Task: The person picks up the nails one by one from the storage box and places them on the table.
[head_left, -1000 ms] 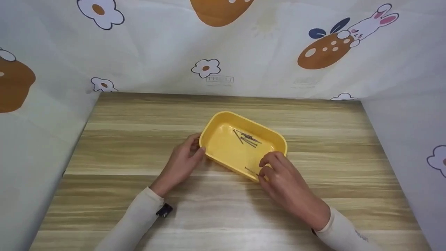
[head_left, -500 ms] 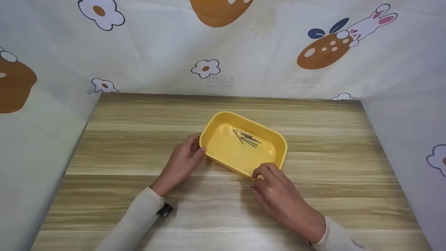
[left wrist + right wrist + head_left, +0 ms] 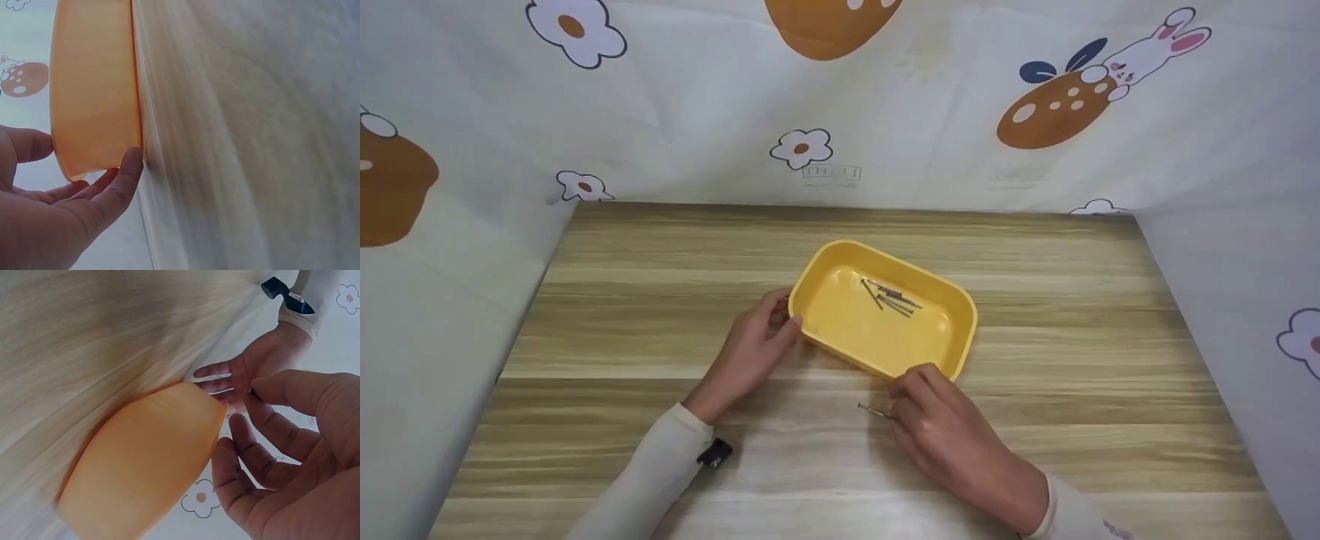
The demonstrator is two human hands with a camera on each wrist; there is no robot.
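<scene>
A yellow plastic tray [image 3: 840, 322] stands at an angle on the table. My left hand [image 3: 746, 352] holds its left end; in the left wrist view the thumb is at the rim and the fingers [image 3: 121, 183] curve round the side wall. Just outside the tray's near right corner, my right hand [image 3: 949, 439] pinches a thin nail [image 3: 873, 410] between thumb and index finger. The nail's head end points left, over the table. Several dark nails [image 3: 896, 306] lie in a loose pile along the tray's far side.
The wood-grain table [image 3: 660, 240] is bounded by a back sheet [image 3: 690, 97] and side sheets printed with flowers and a rabbit. A small black device [image 3: 715, 452] sits on the left sleeve. The tray's walls rise around the piled nails.
The right hand has lifted the nail from inside the tray over the near rim, moving it left and toward me. The left hand and tray have stayed put.
</scene>
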